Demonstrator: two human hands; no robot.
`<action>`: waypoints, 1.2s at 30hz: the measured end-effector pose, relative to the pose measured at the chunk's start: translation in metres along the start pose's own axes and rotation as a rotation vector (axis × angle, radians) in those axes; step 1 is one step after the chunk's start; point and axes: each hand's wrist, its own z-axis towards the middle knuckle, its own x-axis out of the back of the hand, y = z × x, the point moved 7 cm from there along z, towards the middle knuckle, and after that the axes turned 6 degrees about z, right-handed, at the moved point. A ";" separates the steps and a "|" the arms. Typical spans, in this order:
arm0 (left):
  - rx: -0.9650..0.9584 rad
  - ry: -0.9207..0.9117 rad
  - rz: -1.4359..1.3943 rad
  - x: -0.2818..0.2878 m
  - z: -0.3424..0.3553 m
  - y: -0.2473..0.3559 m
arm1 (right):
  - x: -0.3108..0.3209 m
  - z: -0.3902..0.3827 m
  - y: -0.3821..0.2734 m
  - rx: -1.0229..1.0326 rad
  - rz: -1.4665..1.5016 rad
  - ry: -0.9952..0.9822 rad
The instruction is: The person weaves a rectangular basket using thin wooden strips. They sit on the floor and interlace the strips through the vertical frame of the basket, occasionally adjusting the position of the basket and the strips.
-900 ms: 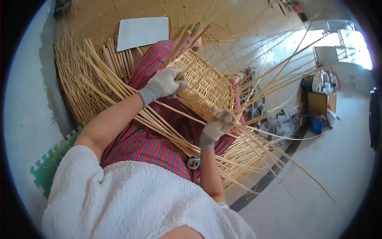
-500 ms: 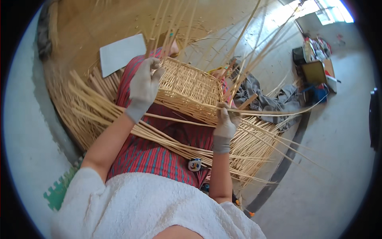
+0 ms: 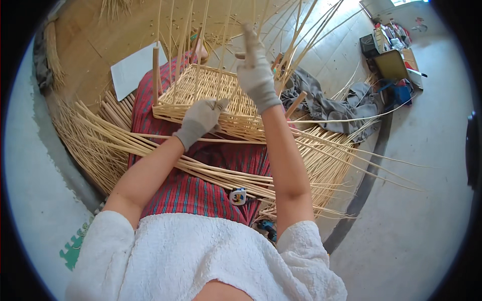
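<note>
A shallow woven wicker basket [image 3: 206, 83] rests tilted on my lap, over a red striped cloth [image 3: 201, 198]. Thin upright rods [image 3: 173, 55] and thicker wooden pegs [image 3: 156, 70] rise from its edges. My left hand [image 3: 201, 120], in a pale glove, is closed at the near side of the basket, around the foot of a wicker rod; its fingertips are partly hidden. Above the basket's right side, my gloved right hand [image 3: 255, 75] is raised, its forefinger stretched upward and thumb apart, with nothing visible gripped in it. A long rod [image 3: 346, 121] extends rightward behind my right forearm.
Bundled wicker rods [image 3: 100, 143] lie across my lap and both sides. A tape measure [image 3: 237, 196] sits on the cloth, with a blue-black tool [image 3: 267, 230] nearby. A white board [image 3: 133, 70] lies beyond; grey cloth [image 3: 321, 103] and a box of items [image 3: 394, 65] are rightward.
My left hand has moved right and down from the basket's left corner to its near side. My right hand has left the near right corner and risen over the basket, its forefinger now stretched.
</note>
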 end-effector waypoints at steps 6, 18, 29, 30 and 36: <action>-0.057 0.007 0.040 0.008 0.007 0.003 | 0.028 -0.162 0.102 -0.113 0.701 0.618; -0.363 0.475 0.226 0.039 0.005 0.075 | 0.056 -0.189 0.096 -0.465 0.747 0.494; -0.127 -0.108 0.119 -0.089 -0.001 0.063 | 0.136 -0.107 0.104 -0.194 0.421 0.521; -0.142 -0.054 0.097 -0.089 -0.003 0.071 | 0.132 -0.068 0.082 -0.081 0.343 0.382; -0.034 -0.083 0.020 -0.083 0.004 0.072 | 0.188 0.007 0.071 -0.288 0.694 0.346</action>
